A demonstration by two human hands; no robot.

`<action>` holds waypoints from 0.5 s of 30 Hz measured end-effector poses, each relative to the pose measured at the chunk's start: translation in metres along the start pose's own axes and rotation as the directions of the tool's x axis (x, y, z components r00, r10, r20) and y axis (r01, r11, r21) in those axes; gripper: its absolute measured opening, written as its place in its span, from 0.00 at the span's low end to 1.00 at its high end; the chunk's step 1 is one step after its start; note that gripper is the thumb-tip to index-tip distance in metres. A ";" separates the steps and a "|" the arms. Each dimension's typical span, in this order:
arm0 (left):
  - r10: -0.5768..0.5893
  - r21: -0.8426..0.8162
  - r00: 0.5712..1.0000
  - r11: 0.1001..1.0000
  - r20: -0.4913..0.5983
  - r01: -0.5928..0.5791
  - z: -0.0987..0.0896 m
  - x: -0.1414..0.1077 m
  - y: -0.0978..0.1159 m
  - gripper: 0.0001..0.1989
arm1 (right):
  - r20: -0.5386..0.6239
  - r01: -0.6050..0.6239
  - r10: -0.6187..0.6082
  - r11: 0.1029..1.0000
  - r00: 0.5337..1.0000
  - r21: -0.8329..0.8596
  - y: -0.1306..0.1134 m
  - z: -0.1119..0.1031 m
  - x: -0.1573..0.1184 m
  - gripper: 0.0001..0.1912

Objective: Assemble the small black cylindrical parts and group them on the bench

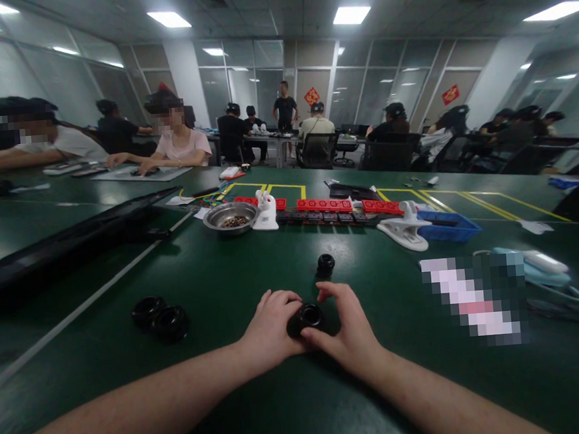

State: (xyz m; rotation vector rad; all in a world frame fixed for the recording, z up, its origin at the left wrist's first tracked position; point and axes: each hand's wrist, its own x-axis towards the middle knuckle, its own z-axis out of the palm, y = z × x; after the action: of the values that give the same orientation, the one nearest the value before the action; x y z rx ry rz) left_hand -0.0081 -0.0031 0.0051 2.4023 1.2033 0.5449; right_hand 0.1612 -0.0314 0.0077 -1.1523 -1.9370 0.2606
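A squat black ring-shaped part [309, 316] with a round central hole is between my hands, low over the green table or resting on it; I cannot tell which. My left hand [274, 324] is closed around its left side. On the right, my right hand [348, 320] curves about the part, its thumb at the near edge and its index finger raised apart from it. Just beyond my hands is another black ring [326, 263]. Two more black rings, one farther back [148, 310] and one nearer [170, 322], lie side by side to the left.
A metal bowl [230, 219] of small pieces stands beyond, beside a white clamp [265, 212]. Red strips [324, 205] run toward a second white clamp [404, 226] and a blue tray [451, 227]. A long black panel [71, 244] lies left. People sit at tables behind.
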 end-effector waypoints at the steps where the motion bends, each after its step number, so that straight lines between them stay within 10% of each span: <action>1: 0.001 -0.003 1.000 1.000 -0.001 -0.001 0.000 0.000 0.000 0.20 | 0.027 0.019 -0.020 1.000 0.999 0.022 0.000 -0.001 0.000 0.26; 6: -0.006 -0.005 1.000 1.000 -0.010 0.006 -0.001 0.000 0.001 0.22 | 0.166 0.124 -0.151 0.979 0.974 0.165 0.001 -0.004 0.000 0.31; 15: -0.010 0.023 1.000 1.000 0.015 0.010 -0.002 0.000 0.002 0.19 | 0.000 0.004 -0.004 1.000 1.000 0.019 0.000 0.000 0.001 0.30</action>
State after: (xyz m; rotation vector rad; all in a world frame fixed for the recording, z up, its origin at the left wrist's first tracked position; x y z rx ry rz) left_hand -0.0074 -0.0038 0.0077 2.4140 1.2212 0.5108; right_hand 0.1611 -0.0306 0.0078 -1.1359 -1.9322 0.2765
